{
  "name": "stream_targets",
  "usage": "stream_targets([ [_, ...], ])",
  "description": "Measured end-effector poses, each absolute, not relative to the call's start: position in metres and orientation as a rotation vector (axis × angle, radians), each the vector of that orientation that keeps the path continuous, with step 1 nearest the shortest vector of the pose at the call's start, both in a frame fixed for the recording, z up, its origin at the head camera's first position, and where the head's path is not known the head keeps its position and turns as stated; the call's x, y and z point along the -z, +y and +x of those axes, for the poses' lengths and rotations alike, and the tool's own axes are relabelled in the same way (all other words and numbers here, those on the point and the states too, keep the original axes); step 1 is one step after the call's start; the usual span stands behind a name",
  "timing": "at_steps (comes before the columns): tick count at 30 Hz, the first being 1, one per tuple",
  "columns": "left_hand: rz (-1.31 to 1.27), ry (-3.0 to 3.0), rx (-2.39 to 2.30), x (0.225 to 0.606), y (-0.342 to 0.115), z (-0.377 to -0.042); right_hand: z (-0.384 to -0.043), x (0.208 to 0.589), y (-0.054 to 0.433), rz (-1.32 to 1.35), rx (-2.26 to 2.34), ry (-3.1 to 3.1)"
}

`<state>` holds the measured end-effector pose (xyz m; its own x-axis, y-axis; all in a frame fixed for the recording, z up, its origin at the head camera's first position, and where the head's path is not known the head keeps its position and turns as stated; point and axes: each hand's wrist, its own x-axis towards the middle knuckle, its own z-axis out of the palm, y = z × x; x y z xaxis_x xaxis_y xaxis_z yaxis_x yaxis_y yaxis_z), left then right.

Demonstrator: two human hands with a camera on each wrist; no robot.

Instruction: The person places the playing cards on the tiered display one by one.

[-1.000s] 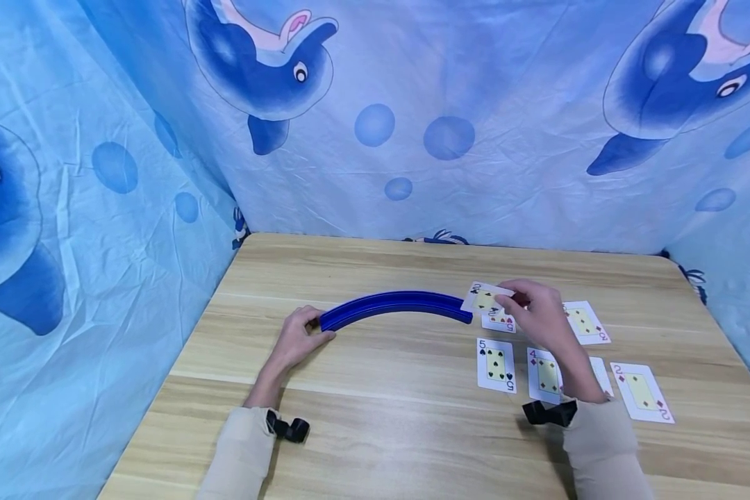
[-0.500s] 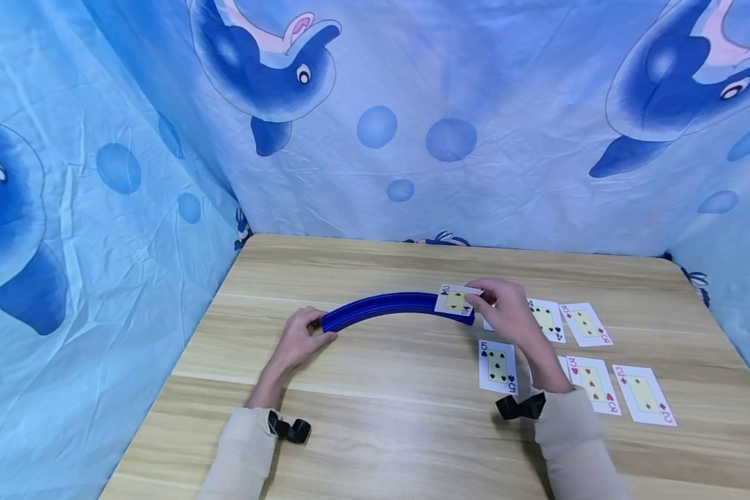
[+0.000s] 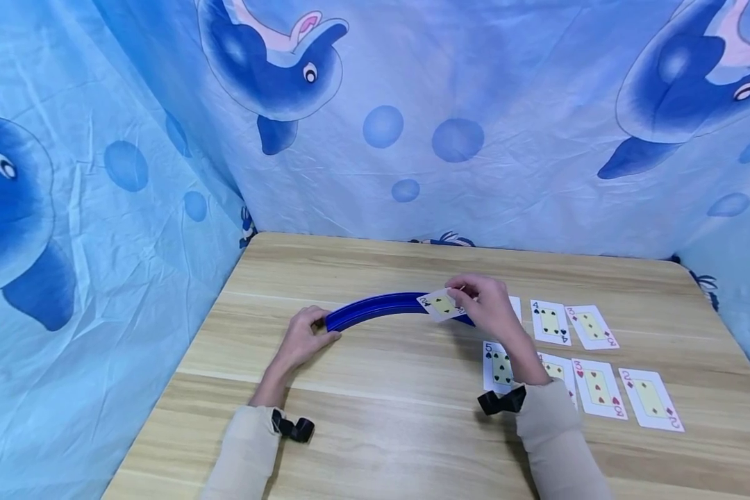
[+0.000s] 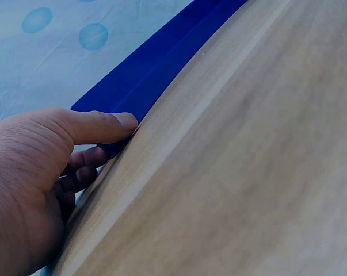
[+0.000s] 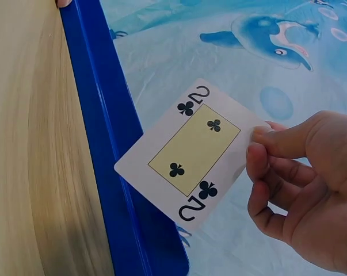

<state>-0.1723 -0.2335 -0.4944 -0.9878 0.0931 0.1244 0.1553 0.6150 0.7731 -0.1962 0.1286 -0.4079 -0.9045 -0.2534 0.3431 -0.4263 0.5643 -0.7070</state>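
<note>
A curved blue card holder with a lengthwise groove lies on the wooden table. Its left end is gripped by my left hand, the thumb across its near side in the left wrist view. Between thumb and fingertips of my right hand is a playing card, the two of clubs. The card is tilted, face towards me, over the right part of the holder. In the right wrist view its lower corner overlaps the blue holder; whether they touch, I cannot tell.
Right of the holder lie the four of spades, the three of diamonds and a mostly hidden card. Nearer are the five of spades, four of diamonds, three of hearts and two of diamonds. Dolphin-print fabric surrounds the table.
My right hand has carried the two of clubs leftwards from beyond the holder's right end to over the holder, and the card has turned. My left hand has stayed at the left end.
</note>
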Motion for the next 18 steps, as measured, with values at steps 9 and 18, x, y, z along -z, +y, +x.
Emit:
stream_targets([
  [9, -0.202, -2.76, 1.33, 0.493, -0.234, -0.172, -0.203, 0.411, 0.107, 0.577, -1.415, -2.529],
  [18, -0.207, -2.76, 1.323, 0.492, -0.234, -0.17, -0.208, 0.413, 0.087, 0.572, -1.574, -2.48],
])
